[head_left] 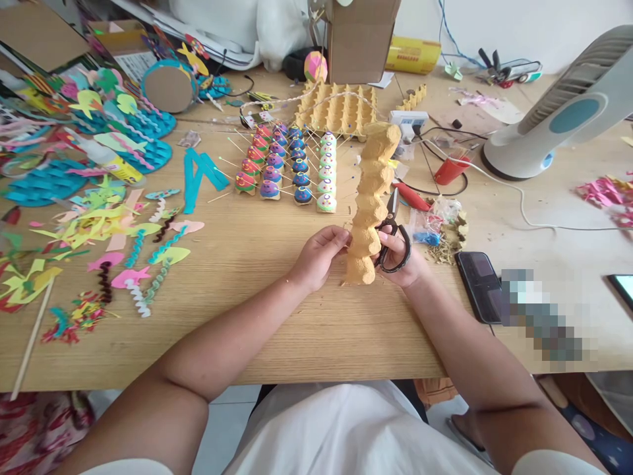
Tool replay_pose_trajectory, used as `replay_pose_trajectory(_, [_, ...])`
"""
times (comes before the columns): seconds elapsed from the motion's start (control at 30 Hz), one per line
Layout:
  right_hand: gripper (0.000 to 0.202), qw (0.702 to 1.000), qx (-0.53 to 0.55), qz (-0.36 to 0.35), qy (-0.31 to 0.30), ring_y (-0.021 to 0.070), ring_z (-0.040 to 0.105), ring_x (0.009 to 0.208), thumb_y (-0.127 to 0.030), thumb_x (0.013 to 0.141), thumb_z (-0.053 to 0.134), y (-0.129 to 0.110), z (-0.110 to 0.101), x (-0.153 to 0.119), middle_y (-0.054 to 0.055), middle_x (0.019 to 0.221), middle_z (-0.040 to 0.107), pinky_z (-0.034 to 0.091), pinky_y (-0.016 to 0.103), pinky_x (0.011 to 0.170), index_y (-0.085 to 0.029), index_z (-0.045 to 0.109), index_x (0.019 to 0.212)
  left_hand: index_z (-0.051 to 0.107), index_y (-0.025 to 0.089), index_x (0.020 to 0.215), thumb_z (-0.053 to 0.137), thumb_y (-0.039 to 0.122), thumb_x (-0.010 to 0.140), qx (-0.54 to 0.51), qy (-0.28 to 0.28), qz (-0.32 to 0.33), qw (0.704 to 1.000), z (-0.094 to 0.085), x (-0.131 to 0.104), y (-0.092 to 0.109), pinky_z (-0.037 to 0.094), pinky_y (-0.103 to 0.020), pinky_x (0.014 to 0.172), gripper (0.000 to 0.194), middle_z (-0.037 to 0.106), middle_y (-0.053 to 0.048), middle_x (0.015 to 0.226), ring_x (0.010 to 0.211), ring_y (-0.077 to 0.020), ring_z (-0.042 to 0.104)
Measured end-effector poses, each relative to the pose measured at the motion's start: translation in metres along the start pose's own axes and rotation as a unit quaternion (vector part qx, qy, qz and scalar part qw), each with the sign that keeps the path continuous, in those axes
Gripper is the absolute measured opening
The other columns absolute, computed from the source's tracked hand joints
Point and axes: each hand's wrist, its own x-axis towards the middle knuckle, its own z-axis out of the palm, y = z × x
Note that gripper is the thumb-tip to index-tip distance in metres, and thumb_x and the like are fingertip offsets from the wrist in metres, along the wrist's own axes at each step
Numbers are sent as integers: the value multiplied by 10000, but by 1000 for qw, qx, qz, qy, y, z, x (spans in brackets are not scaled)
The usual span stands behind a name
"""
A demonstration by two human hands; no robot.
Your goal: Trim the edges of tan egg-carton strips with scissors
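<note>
An uncoloured egg carton strip [372,204], a single row of bumps, is held upright above the table in front of me. My left hand [319,256] is closed, thumb and fingers pinching at the strip's left edge; a tiny scrap may be between them. Black-handled scissors [395,247] are in my right hand [403,260], blades pointing up and away. The same hand's fingers press against the strip's right side, partly hidden behind it. Beyond the strip stand rows of painted carton strips, including a red row [246,181] and a whitish-green row [326,178], with pins stuck in them.
A larger egg tray [341,109] lies at the back. Coloured paper fish and curled strips [131,277] cover the left side, near a glue bottle [121,168]. To the right are a red cup [451,170], a white fan [539,132], carton scraps [445,247] and a phone [477,284].
</note>
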Motion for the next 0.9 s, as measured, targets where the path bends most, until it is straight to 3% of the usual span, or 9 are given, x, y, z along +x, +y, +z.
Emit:
replay_pose_trajectory(0.13, [385, 1000, -2, -7, 2, 54, 557, 537, -248, 689, 899, -1, 1, 0, -100, 700, 629, 486, 162, 491, -254, 581, 905, 693, 195, 883, 893, 488, 715, 2, -13, -16, 1000, 1, -1, 1, 548, -278, 754, 392, 712, -2, 835, 810, -148, 688])
replay_pose_trajectory(0.33, [379, 1000, 0, 0, 12, 57, 542, 538, -237, 673, 900, 1, 1, 1, -89, 703, 634, 483, 164, 486, -243, 583, 881, 642, 196, 776, 871, 492, 740, 1, -10, -15, 1000, -2, 1, -1, 537, -280, 747, 376, 689, 10, 801, 795, -142, 674])
replay_pose_trajectory(0.43, [382, 1000, 15, 1, 21, 56, 529, 525, -223, 652, 909, -2, 2, 1, -90, 696, 632, 475, 162, 472, -246, 590, 861, 709, 208, 890, 865, 474, 755, 1, 12, -5, 1000, -4, 3, -2, 518, -238, 746, 337, 710, 6, 882, 807, -112, 660])
replay_pose_trajectory(0.53, [374, 998, 38, -12, 41, 62, 519, 525, -215, 637, 915, -6, 2, 1, -90, 680, 627, 463, 168, 460, -248, 589, 820, 730, 216, 1017, 856, 501, 760, 4, -2, -31, 999, -4, 2, -2, 505, -218, 740, 405, 721, -5, 939, 832, -106, 657])
replay_pose_trajectory(0.7, [324, 997, 53, -34, 49, 60, 494, 519, -206, 673, 883, -9, 0, 3, -95, 657, 605, 448, 173, 463, -248, 595, 814, 690, 163, 860, 802, 599, 779, 33, -62, -82, 994, -5, -2, -3, 486, -221, 706, 457, 678, -8, 825, 771, -109, 622])
replay_pose_trajectory(0.9, [305, 997, 33, -53, 50, 52, 493, 524, -223, 708, 866, -8, -1, 4, -99, 663, 595, 444, 167, 481, -251, 604, 862, 693, 156, 771, 895, 478, 708, 34, -70, -105, 991, -6, -2, -4, 492, -250, 748, 385, 706, -17, 818, 779, -123, 640])
